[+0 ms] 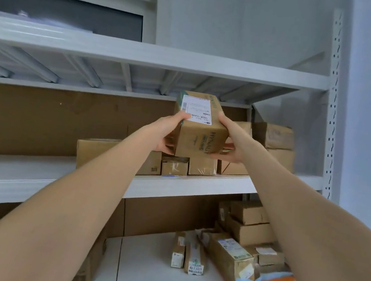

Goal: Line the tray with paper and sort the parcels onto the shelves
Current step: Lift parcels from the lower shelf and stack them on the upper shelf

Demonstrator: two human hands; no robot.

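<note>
Both arms reach up to the middle shelf (196,187) of a white metal rack. Between them is a brown cardboard parcel (199,130), held at its near end and tilted so its top face is towards the camera.

The left grip (164,133) clasps the parcel's left side. Its thumb lies on the top face at the lower corner of the white shipping label (196,112), and its fingers curl under the bottom edge. The right grip (229,144) clasps the opposite side, thumb on the upper right edge and fingers wrapped round the lower right corner. So the parcel sits squarely between the two, each closed firmly on it.

The parcel hangs directly over a small taped box (174,166) and a plain box (202,166) standing on the middle shelf. Whether its underside touches them cannot be told. A wider carton (89,151) stands to the left of these, partly behind the left forearm, and stacked cartons (273,136) stand to the right.

On the lower shelf (151,279) more parcels (229,263) lie grouped at the right.
</note>
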